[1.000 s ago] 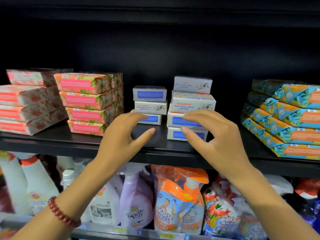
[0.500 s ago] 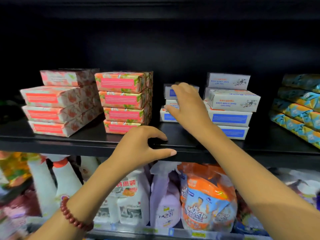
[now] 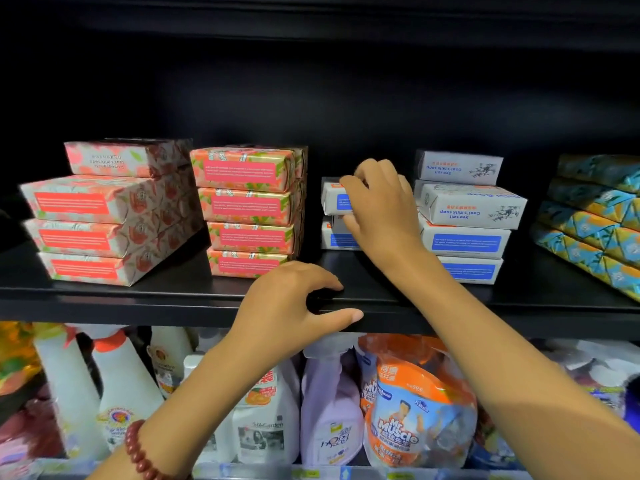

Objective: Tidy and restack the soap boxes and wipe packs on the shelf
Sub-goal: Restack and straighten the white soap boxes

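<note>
Since a second ago your right hand had left the shelf front and crossed to the short stack of white-and-blue soap boxes at centre frame. Your left hand had dropped to the front lip. Over the last half second neither shifted much.

Head view, hands:
- Right: fingers curled over the top box of the short stack, thumb low on its front side, so it gripped that box. Your hand hid most of it. Likely purpose: lifting or squaring it.
- Left: fingertips bent onto the lip's top, thumb straight along its front face. Probably a brace while you reached in.

Head view, stock:
- Taller stack of the same boxes stood just right of your hand, its upper two skewed and overhanging. It looked the natural home for the held box.
- Orange-pink packs sat squarely stacked left of centre, with pink packs at far left.
- Blue-patterned packs stepped down at the right edge.

Head view, room:
- Bare shelf lay in front of both white stacks.
- Gaps either side of the short stack were narrow.
- Dark open height above every stack allowed a straight lift.
- Spray bottles crowded the lower frame.
</note>
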`<action>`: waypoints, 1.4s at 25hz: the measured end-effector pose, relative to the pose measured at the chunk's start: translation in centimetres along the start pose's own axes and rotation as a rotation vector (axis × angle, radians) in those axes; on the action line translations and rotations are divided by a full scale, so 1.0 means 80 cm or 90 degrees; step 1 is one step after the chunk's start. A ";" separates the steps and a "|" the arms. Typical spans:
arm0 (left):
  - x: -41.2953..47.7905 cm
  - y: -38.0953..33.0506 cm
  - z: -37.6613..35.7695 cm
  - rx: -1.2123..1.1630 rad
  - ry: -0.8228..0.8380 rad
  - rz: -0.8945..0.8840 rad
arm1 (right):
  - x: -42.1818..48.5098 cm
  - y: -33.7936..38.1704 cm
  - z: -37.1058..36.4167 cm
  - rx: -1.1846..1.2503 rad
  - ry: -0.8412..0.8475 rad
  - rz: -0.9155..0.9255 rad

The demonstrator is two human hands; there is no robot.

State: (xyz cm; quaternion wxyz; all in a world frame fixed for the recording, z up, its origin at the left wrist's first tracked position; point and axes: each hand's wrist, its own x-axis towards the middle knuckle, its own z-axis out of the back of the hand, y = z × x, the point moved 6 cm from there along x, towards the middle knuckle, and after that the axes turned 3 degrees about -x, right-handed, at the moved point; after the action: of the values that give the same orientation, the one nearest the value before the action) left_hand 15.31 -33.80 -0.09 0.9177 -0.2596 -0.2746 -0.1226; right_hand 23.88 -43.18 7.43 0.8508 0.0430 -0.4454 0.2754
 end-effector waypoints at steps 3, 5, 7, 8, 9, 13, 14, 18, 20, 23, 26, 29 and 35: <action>0.000 -0.001 0.000 0.008 0.003 0.000 | -0.022 0.005 0.033 0.036 -0.049 0.049; 0.000 -0.001 0.000 0.008 -0.001 0.001 | -0.037 -0.001 0.053 0.115 -0.066 0.026; -0.001 -0.004 0.000 0.010 0.001 0.002 | -0.053 -0.008 0.062 0.186 -0.022 0.004; -0.002 -0.005 0.000 0.006 0.002 0.003 | -0.063 -0.010 0.064 0.202 -0.002 0.002; -0.002 -0.006 0.000 -0.003 0.000 0.002 | -0.074 -0.014 0.068 0.214 0.004 0.001; 0.005 -0.012 0.005 -0.051 -0.056 -0.008 | -0.112 -0.045 0.095 0.233 -0.036 -0.047; 0.012 -0.016 0.006 -0.040 -0.076 -0.019 | -0.118 -0.056 0.101 0.228 -0.044 -0.056; 0.061 -0.038 -0.002 0.029 -0.131 -0.080 | -0.138 -0.098 0.115 0.220 -0.035 -0.077; 0.093 -0.041 -0.013 0.074 -0.115 -0.087 | -0.147 -0.113 0.120 0.218 -0.042 -0.077; 0.136 -0.029 -0.035 0.184 -0.044 -0.044 | -0.158 -0.135 0.125 0.212 -0.058 -0.076; 0.148 -0.016 -0.048 0.269 -0.008 -0.019 | -0.170 -0.151 0.128 0.222 -0.091 -0.075; 0.147 -0.016 -0.048 0.313 -0.039 -0.037 | -0.182 -0.161 0.130 0.239 -0.120 -0.073; 0.136 -0.028 -0.039 0.385 -0.077 -0.057 | -0.193 -0.175 0.147 0.238 -0.202 -0.081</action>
State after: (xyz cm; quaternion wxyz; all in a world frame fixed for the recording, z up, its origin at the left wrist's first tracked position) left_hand 24.79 -38.27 4.75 0.9289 0.0309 -0.3641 -0.0595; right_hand 15.38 -65.42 4.80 0.7634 0.2704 -0.5108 0.2885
